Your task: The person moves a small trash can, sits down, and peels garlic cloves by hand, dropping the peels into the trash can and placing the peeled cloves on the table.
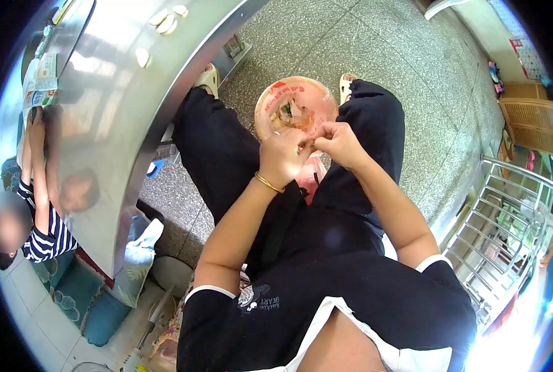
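My left hand, with a gold bangle at the wrist, is closed with its fingertips around a small pale piece that looks like a garlic clove, mostly hidden by the fingers. My right hand meets it, thumb and forefinger pinched together at the same clove. Both hands are over the near rim of a pink bin standing on the floor between my legs. Inside the bin lie papery scraps. Several pale, peeled-looking cloves rest on the metal-edged table to my left.
The shiny table runs along my left side. Across it, a person in a striped top rests their arms on the surface near a white-and-blue packet. A metal rack stands to the right. Speckled tiles cover the floor.
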### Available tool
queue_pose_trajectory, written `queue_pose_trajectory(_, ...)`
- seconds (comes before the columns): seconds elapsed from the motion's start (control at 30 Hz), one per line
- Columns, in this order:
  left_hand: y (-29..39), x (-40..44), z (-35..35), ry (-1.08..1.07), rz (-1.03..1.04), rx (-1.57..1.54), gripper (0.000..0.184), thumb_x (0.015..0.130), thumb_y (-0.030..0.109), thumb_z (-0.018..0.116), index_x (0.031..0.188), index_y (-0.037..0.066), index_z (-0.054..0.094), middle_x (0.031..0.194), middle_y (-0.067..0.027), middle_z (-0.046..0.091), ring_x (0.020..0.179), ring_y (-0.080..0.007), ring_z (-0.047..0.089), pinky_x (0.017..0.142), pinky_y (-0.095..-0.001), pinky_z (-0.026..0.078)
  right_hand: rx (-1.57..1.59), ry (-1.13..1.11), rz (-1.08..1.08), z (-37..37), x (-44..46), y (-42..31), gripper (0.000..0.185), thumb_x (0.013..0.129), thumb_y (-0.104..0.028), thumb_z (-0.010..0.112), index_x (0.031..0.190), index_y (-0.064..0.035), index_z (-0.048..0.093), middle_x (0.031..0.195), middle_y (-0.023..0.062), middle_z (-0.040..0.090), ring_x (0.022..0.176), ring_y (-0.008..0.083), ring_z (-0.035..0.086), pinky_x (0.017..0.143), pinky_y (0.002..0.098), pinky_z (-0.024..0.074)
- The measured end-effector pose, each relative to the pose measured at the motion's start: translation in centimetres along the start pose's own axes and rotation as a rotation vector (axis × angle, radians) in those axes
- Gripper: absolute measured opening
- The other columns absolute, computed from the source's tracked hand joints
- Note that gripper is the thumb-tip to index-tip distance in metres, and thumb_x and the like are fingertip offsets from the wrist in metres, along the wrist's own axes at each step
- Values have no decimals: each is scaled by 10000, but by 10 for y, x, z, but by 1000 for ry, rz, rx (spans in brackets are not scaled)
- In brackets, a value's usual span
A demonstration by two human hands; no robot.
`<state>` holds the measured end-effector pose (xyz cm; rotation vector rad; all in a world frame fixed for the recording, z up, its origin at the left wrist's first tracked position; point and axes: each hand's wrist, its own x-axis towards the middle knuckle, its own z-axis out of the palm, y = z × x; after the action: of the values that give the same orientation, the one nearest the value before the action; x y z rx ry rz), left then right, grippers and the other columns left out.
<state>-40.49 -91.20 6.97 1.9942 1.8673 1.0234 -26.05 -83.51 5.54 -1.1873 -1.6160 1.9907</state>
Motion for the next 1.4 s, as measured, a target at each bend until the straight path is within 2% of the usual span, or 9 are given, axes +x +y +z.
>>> queue_pose_trajectory(0.1, -10, 5, -1, -90, -280, -599, 176, 707, 33, 690, 875, 16, 639, 783, -62, 646, 679, -81, 586, 615, -222, 464, 122, 14, 69, -5, 1, -7, 68, 711, -60, 559, 734, -2, 584, 643, 16, 550, 549, 68, 477, 487, 201, 361)
queue_pose_trajectory(0.23, -9, 9, -8, -119, -490, -987, 155, 741, 14, 666, 886, -23, 628, 804, -23, 623, 706, -49, 551, 631, -182, 460, 251, 122, 155, -7, 12, 4, 57, 723, -63, 543, 739, -20, 576, 607, -9, 499, 500, 43, 404, 430, 194, 282)
queue_pose_trajectory(0.3, -11, 8, -7, -94, -497, -945, 172, 741, 23, 670, 901, -22, 625, 818, -29, 625, 712, -51, 552, 633, -187, 464, 269, 196, 177, -6, 12, 1, 59, 728, -64, 542, 746, -20, 576, 608, -9, 498, 497, 43, 399, 428, 196, 278)
queue_pose_trajectory(0.4, -8, 7, -7, -61, -528, -919, 200, 742, 43, 680, 922, -19, 621, 839, -38, 626, 720, -57, 553, 629, -197, 469, 79, 184, 26, -1, 4, -8, 129, 766, -81, 565, 830, 26, 597, 699, 46, 592, 620, 90, 560, 561, 213, 442)
queue_pose_trajectory(0.5, -12, 6, 1, -75, -536, -850, 197, 739, 45, 686, 906, -23, 608, 823, -63, 626, 716, -88, 576, 633, -219, 482, 11, 100, -104, 6, 0, -14, 173, 788, -103, 580, 876, 45, 601, 750, 61, 622, 684, 102, 590, 647, 233, 475)
queue_pose_trajectory(0.8, -16, 3, -1, -116, -448, -658, 167, 724, 56, 694, 862, -19, 635, 726, -66, 644, 643, -74, 576, 581, -217, 465, -436, -11, -227, -4, -2, -21, 160, 790, -146, 590, 835, 3, 626, 707, 122, 619, 621, 164, 592, 595, 291, 463)
queue_pose_trajectory(0.87, -20, 2, 1, -137, -324, -438, 165, 713, 70, 694, 845, -11, 638, 745, -96, 655, 638, -112, 611, 585, -236, 476, -478, -17, -237, -6, -2, -19, 159, 785, -149, 591, 831, -2, 628, 686, 135, 610, 606, 182, 588, 587, 298, 461)
queue_pose_trajectory(1.07, -14, 3, -1, -229, -289, -252, 152, 696, 111, 694, 818, 34, 646, 779, -109, 651, 671, -194, 640, 607, -280, 489, -517, -128, -188, -10, -4, -25, 144, 755, -127, 589, 795, 6, 623, 638, 130, 599, 572, 169, 579, 553, 307, 451)
queue_pose_trajectory(1.4, -13, 6, 3, -87, -321, -382, 169, 699, 69, 690, 852, 28, 632, 769, -105, 651, 663, -159, 634, 608, -267, 488, -428, 160, -216, 6, 4, -14, 115, 715, -92, 585, 771, 4, 615, 621, 99, 602, 553, 105, 558, 533, 254, 450)
